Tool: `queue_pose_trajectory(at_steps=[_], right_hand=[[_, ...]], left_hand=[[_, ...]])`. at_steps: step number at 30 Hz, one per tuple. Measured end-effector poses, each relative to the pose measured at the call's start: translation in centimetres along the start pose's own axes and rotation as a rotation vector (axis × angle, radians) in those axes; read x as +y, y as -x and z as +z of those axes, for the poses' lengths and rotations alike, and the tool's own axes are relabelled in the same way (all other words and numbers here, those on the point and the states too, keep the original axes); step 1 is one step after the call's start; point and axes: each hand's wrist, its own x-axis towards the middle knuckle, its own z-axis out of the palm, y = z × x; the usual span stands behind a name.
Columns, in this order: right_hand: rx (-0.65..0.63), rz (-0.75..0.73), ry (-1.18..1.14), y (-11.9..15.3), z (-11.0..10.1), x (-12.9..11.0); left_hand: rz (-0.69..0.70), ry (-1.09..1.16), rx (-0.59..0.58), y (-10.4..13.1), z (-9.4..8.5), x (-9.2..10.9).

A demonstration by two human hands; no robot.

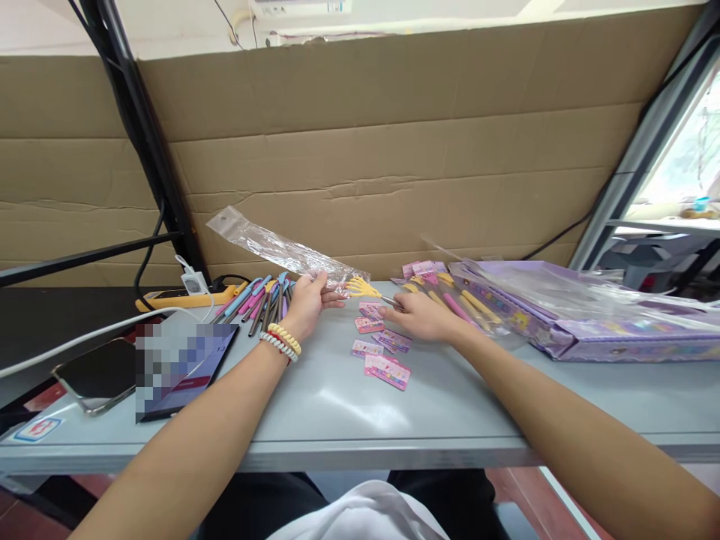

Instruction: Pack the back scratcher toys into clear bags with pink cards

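Observation:
My left hand (313,301) is closed on a long clear plastic bag (275,247), which slants up to the left from my fingers. In my right hand (419,315) is a back scratcher with a yellow hand-shaped head (361,287) and a metal shaft. Its head points left and lies close to the near end of the bag; whether it is inside the bag I cannot tell. Small pink printed cards (388,370) lie on the table below my hands. Several more scratchers with coloured handles (262,300) are piled beside my left hand.
Bagged scratchers (450,292) with cards lie beyond my right hand, next to a purple box (624,339) with clear bags on top. At the left are a phone (98,375), a tablet (194,375) and a yellow power strip (174,298). Cardboard (382,150) stands behind the grey table (427,416).

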Motion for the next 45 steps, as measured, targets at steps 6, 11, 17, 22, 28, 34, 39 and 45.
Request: queue_pose_trajectory(at_steps=[6,11,17,22,28,34,39,45], right_hand=[[0.02,0.015,-0.03,-0.1,0.2,-0.4],[0.076,-0.012,-0.083,-0.3,0.9,-0.3],[0.088,-0.011,-0.177,-0.3,1.4,-0.5],[0.097,0.001,-0.188,-0.4,1.5,-0.5],[0.132,-0.059,-0.209,-0.2,1.8,-0.5],[0.183,-0.218,-0.243,0.6,2.1,-1.7],[0.229,-0.235,-0.269,1.0,2.0,-2.6],[0.266,-0.218,-0.327,0.9,2.4,-2.7]], left_hand=[[-0.048,-0.026,-0.145,0.5,0.2,0.0],[-0.067,-0.028,-0.177,0.8,0.6,-0.2],[-0.089,-0.057,-0.248,0.8,0.6,-0.2],[-0.131,-0.118,-0.33,0.9,0.4,-0.5],[-0.116,-0.192,-0.378,1.3,0.7,-0.5],[-0.08,-0.228,-0.364,1.5,0.9,-0.4],[-0.042,-0.234,-0.362,1.5,0.7,-0.3],[0.037,-0.317,-0.352,1.7,1.1,-0.5]])
